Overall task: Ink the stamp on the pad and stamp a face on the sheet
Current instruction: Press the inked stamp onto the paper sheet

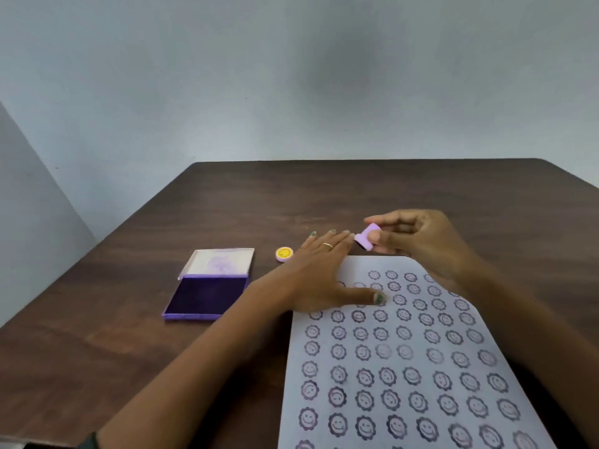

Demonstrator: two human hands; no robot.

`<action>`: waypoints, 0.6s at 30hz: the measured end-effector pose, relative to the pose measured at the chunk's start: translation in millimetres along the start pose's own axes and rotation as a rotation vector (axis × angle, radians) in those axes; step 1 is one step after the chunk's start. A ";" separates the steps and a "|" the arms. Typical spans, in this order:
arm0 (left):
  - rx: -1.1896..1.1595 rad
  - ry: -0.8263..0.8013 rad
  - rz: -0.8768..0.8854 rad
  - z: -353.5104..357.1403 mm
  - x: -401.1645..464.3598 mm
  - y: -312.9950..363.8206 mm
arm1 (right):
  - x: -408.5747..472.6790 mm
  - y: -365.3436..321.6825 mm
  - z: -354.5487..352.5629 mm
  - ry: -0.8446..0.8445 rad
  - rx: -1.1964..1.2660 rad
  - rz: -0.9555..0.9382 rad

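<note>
Lilac stamp [368, 236] is pinched in right hand [421, 244] above sheet's [398, 358] far edge. Left hand [321, 277] is pressed flat, fingers spread, on sheet's top-left corner. Open ink pad [207, 294] is left on table [129, 319].

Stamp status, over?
Right hand grips purple stamp past sheet's far edge. Left hand flat, pinning sheet. Ink pad open, unobstructed.

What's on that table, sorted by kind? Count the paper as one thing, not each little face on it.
Ink pads: 1, the open purple ink pad
Stamps: 1, the lilac stamp in the right hand
Round yellow smiley caps: 1, the cap
Sheets: 1, the stamped sheet under the left hand
Total: 4
</note>
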State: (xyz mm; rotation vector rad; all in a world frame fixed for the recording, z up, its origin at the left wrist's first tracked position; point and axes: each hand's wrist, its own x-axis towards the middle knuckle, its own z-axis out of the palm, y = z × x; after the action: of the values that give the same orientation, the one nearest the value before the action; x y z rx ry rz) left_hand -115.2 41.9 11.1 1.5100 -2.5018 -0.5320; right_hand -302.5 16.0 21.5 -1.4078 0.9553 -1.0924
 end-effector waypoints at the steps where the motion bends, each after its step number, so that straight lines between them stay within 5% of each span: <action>1: -0.010 0.002 -0.012 3.3 -2.9 -4.3 | -0.5 -0.5 1.6 -0.005 -0.065 -0.022; 10: 0.111 -0.064 -0.042 10.0 -8.8 -8.3 | -4.1 -7.8 7.4 -0.109 -0.501 -0.184; 18: 0.118 -0.151 -0.083 11.4 -12.0 -7.1 | -5.9 -9.3 11.6 -0.182 -0.626 -0.180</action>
State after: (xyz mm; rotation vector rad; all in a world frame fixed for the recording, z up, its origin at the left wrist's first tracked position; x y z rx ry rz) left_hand -107.4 51.8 -1.7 1.6819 -2.6351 -0.5394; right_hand -293.0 25.8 29.8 -2.0969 1.1031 -0.7985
